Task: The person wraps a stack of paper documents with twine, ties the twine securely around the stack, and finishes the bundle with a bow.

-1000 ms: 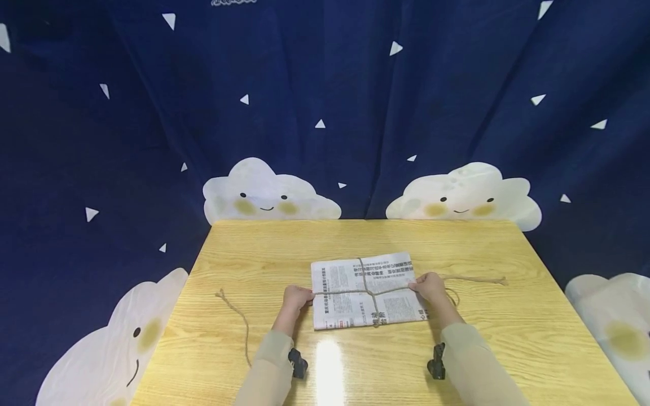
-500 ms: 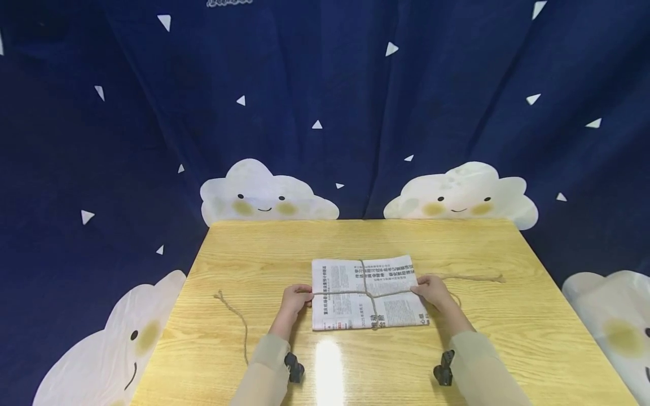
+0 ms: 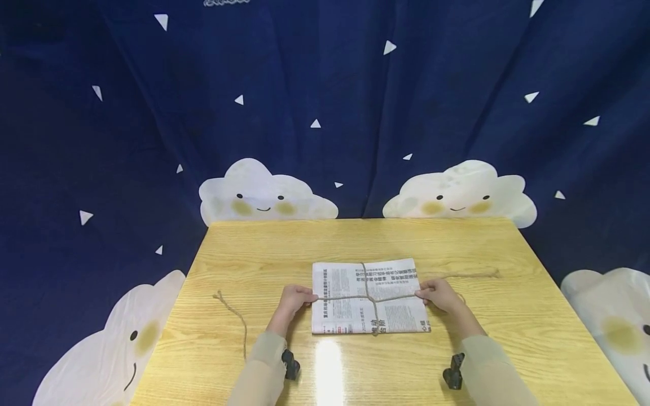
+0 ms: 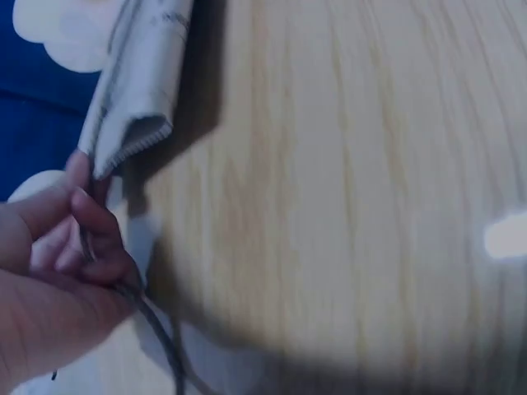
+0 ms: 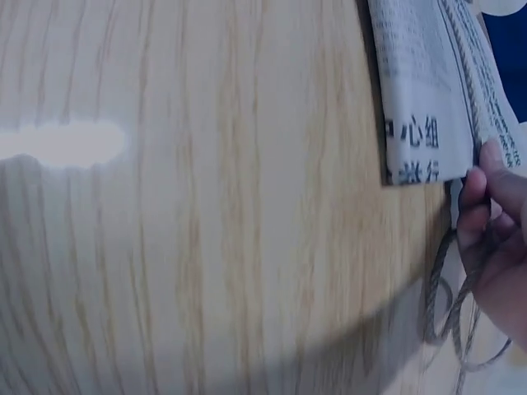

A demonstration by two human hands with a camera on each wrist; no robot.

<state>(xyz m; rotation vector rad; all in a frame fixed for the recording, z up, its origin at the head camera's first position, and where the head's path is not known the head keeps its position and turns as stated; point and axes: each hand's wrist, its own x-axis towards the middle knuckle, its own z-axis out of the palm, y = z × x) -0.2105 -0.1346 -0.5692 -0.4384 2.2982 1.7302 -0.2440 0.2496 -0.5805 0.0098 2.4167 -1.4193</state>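
A folded newspaper bundle (image 3: 345, 316) lies on the table with a twine cord (image 3: 345, 297) crossed over its top. Along the vertical strand, the crossing sits right of the bundle's middle. My left hand (image 3: 294, 299) pinches the cord at the left edge; in the left wrist view the cord (image 4: 156, 325) trails down out of the fingers. At the opposite edge, my right hand (image 3: 440, 294) pinches the other side of the cord between thumb and fingers. Loose loops of cord (image 5: 434, 296) hang below that hand in the right wrist view. The bundle's underside is hidden.
One loose cord end (image 3: 236, 310) curves over the wooden table (image 3: 274, 242) at the left. The other end (image 3: 472, 274) stretches right, behind my right hand. A dark blue curtain (image 3: 284, 73) with clouds and triangles borders the table. Small black devices sit at both wrists.
The bundle's right side has shifted slightly toward me, so it lies straighter. My right hand has moved a little right and nearer with the cord; my left hand stays at the left edge.
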